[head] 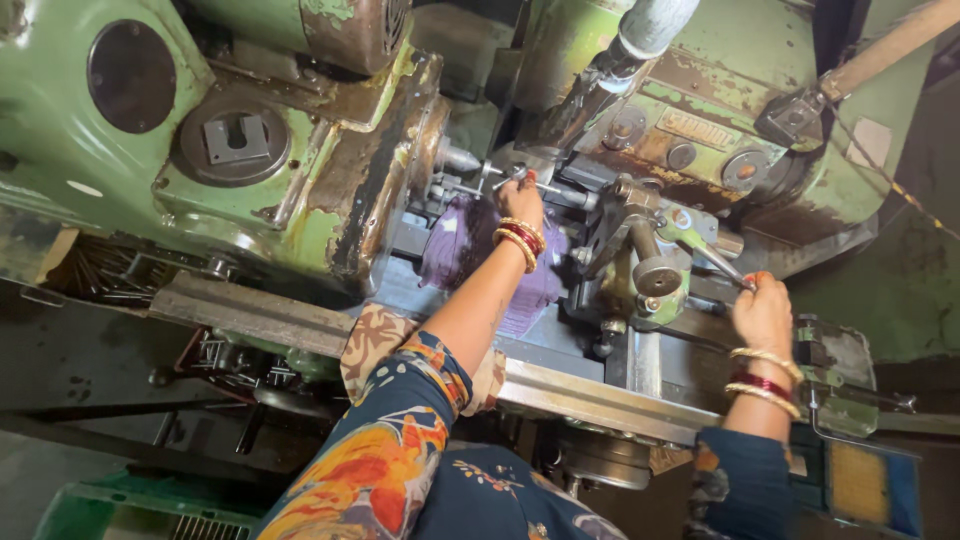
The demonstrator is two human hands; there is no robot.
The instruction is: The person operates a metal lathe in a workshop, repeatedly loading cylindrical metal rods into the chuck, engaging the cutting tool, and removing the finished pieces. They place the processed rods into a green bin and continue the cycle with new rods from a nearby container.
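From above, the left hand [522, 200] reaches into the green lathe [300, 180], fingertips pinching a small metal rod [500, 180] above a purple cloth [462, 240]. The right hand [763, 312] is curled tight around a thin metal lever [715, 258] beside the round knob [657, 276].
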